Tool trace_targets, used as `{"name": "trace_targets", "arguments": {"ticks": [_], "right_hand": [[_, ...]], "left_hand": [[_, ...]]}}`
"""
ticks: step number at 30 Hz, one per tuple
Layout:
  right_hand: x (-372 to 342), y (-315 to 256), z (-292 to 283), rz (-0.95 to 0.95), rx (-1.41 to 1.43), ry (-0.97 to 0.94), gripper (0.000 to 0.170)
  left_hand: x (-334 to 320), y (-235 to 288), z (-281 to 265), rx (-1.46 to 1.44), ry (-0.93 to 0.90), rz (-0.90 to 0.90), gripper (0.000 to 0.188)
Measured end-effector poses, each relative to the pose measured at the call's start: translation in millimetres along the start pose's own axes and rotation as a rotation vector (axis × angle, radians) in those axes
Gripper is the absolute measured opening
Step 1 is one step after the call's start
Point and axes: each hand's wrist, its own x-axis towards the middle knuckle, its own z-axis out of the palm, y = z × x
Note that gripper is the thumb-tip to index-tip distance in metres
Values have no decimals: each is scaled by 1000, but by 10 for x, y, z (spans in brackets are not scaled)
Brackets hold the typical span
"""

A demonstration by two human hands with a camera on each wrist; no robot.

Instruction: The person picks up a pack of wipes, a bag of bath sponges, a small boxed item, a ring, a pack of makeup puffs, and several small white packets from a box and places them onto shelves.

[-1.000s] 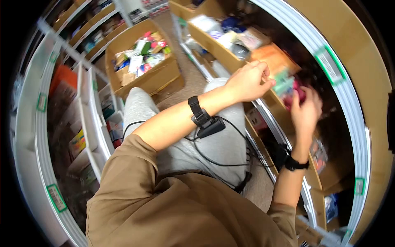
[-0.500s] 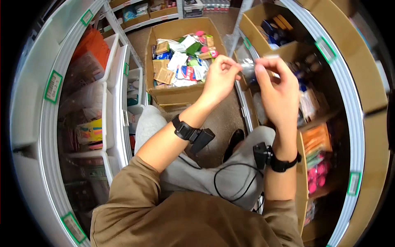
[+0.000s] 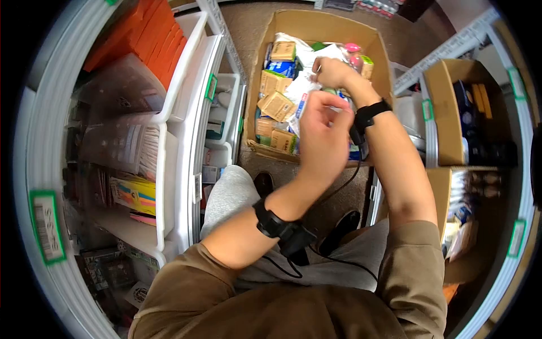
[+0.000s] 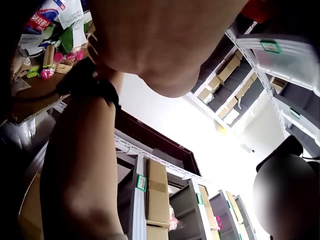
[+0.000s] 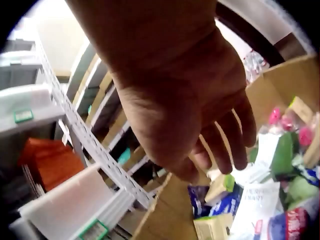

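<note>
Cardboard box (image 3: 327, 24) at the far side looks well filled (what remains, I cannot tell), right hand (image 3: 337, 73) loosely spread over its packets (image 3: 276, 105), left hand (image 3: 324, 138) curled nearer, its hold unclear.

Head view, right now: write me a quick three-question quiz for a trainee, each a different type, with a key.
1. Which hand reaches farther into or over the cardboard carton?
2. True or false: small tan boxes lie along the left side of the carton as the picture shows it.
3. What colour frames the shelf labels? A. red; B. green; C. yellow.

Key: 1. The right hand. 2. True. 3. B.
</note>
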Motion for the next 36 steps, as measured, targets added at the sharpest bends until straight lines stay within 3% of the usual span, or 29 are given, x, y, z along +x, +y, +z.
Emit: {"name": "trace_targets", "arguments": {"ticks": [1, 4, 6, 9, 11, 15, 18, 20, 21, 23, 24, 25, 27, 33, 35, 36], "right_hand": [[138, -43, 191, -111, -18, -85, 40], [675, 25, 1110, -140, 18, -252, 63], [824, -218, 1317, -186, -23, -336, 70], [761, -506, 1443, -242, -27, -267, 74], [769, -560, 1499, -199, -197, -232, 72], [712, -488, 1402, -200, -217, -310, 72], [585, -483, 1427, -131, -222, -247, 60], [519, -538, 1452, -250, -349, 34, 42], [542, -577, 1477, -252, -351, 31, 42], [596, -688, 1537, -473, -251, -152, 27], [561, -747, 1551, -707, -343, -41, 21], [527, -812, 1577, -710, -341, -37, 21], [442, -937, 1671, -406, -286, -305, 25], [894, -425, 1895, -532, 9, -412, 31], [988, -386, 1406, -426, -105, -443, 28], [1005, -366, 1025, -267, -142, -576, 39]], "left_hand": [[20, -34, 9, -8, -13, 33, 11], [56, -107, -37, -62, -81, 5, 13], [102, -151, -75, -80, -87, -11, 13], [174, -126, -107, -28, -72, -41, 12], [199, -146, -124, -31, -74, -24, 12], [172, -182, -103, -42, -99, -48, 12], [113, -153, -100, -42, -105, -54, 13], [86, -138, -106, -37, -100, -38, 13], [75, -136, -114, -39, -100, -19, 13], [63, -118, -132, -37, -94, 2, 13], [66, -92, -128, -90, -90, 15, 13], [70, -68, -130, -144, -87, 28, 13], [66, -29, -140, -131, -77, 25, 13], [97, -50, -150, -129, -45, 63, 14], [70, -20, -144, -206, -42, 32, 14], [64, -10, -137, -218, -54, 32, 14]]}}
